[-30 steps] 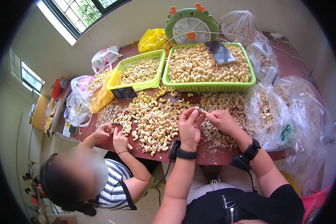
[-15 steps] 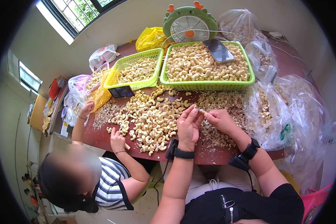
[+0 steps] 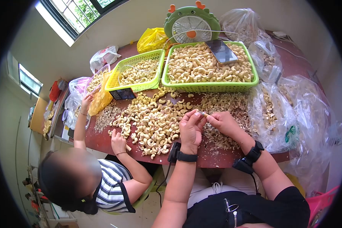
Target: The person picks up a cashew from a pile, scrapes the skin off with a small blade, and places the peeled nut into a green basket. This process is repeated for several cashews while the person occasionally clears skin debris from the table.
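My left hand (image 3: 191, 130) is closed in a pinch over the front of the table, and a cashew (image 3: 197, 111), mostly covered by the fingertips, is in it. Close beside it, my right hand (image 3: 225, 123) grips a small knife (image 3: 205, 113) with a short handle, its tip against the nut. A spread of loose cashews (image 3: 154, 125) lies to the left of my hands. Under and behind my hands is a heap of brown skin flakes (image 3: 224, 104).
Behind stand a green basket (image 3: 212, 87) of cashews with a phone (image 3: 221, 51) on top, a yellow-green basket (image 3: 140, 86) and a fan (image 3: 192, 28). Plastic bags (image 3: 271, 114) crowd the right. At left sits a co-worker in a striped shirt (image 3: 112, 186).
The co-worker's far hand has moved up and slightly left, toward the plastic bags. My two hands stay almost in place, still working knife against nut.
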The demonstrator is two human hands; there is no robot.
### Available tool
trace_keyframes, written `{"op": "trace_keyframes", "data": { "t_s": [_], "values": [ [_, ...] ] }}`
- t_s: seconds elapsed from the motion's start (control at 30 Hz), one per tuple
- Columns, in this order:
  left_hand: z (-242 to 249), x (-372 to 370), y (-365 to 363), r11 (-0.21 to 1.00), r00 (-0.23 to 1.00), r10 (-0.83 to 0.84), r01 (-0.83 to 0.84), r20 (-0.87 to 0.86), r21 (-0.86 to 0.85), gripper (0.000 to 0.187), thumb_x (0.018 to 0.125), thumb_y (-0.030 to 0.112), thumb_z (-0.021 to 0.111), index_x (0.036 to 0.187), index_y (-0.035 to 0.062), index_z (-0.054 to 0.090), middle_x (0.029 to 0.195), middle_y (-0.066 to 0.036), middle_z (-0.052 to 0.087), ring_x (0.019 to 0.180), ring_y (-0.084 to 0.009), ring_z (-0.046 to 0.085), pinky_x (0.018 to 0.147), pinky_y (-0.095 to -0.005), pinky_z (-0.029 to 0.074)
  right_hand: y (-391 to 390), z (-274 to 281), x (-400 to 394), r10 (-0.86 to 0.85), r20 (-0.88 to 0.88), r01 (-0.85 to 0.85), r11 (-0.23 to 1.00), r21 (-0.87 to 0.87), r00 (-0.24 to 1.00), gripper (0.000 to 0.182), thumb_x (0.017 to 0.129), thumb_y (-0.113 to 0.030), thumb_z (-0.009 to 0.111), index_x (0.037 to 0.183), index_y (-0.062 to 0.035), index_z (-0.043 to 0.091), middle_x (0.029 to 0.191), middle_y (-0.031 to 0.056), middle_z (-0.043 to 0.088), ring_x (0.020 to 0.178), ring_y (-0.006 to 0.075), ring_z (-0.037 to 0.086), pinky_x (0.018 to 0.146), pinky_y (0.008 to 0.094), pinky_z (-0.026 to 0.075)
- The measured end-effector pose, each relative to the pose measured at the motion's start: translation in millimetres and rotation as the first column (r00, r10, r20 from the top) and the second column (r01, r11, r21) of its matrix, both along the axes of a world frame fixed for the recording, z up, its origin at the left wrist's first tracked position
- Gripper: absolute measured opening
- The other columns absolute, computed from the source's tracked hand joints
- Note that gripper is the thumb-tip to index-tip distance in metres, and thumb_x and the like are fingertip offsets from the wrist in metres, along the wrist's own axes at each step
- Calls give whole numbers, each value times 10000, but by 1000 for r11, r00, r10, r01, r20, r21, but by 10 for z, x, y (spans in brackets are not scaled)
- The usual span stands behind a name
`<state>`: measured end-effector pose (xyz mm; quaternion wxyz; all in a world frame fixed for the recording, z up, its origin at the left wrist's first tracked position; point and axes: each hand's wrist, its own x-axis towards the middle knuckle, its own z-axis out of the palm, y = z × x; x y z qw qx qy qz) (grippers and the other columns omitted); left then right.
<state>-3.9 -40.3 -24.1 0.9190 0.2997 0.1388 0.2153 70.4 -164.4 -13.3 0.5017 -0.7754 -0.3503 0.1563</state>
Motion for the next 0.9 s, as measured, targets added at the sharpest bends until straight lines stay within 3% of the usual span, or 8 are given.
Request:
{"op": "trace_keyframes", "data": {
  "t_s": [0.3,0.5,0.57,0.7,0.77,0.9],
  "values": [
    [34,-13,11,999,999,-42,42,-7,-4,117,773,12,518,890,5,510,804,-94,586,738,-183,591,701,-310,515,-2,14,-12,-8,-31,8,1000,-17,999,368,795,-327,523,643,6,555,484,85,477,446,137,440,440,300,365],
    [4,3,47,993,997,-72,70,-21,-100,53,755,8,503,804,27,504,740,-68,562,694,-153,571,660,-287,519,2,7,-19,-27,-27,25,995,-94,999,348,784,-327,529,660,-4,568,495,104,488,443,164,452,448,312,372],
    [36,-8,55,989,991,-110,101,-82,-106,55,746,53,498,702,46,529,693,-49,568,701,-150,574,716,-279,501,1,-2,-29,-35,-36,32,996,-84,999,344,782,-331,525,669,-11,574,512,120,505,445,198,474,458,323,383],
    [-22,-13,92,984,986,-140,128,-87,-127,50,741,61,498,702,44,524,698,-51,563,700,-164,569,715,-312,503,0,6,-23,-27,21,29,994,-107,999,339,785,-337,517,692,-20,591,533,131,522,460,219,499,470,329,396],
    [35,-41,51,963,964,-248,235,-98,-131,45,738,66,495,715,40,523,702,-53,556,693,-178,560,717,-350,503,13,-102,20,-77,33,78,997,-5,996,333,791,-332,509,722,-21,605,553,136,534,474,217,514,477,328,404],
    [59,-17,8,983,974,-181,172,-140,-70,74,746,77,502,809,45,524,744,-56,553,681,-166,551,680,-337,501,18,-109,34,-74,7,74,997,6,997,326,795,-319,506,740,-16,611,559,138,536,484,216,519,486,325,409]
  ]
}}
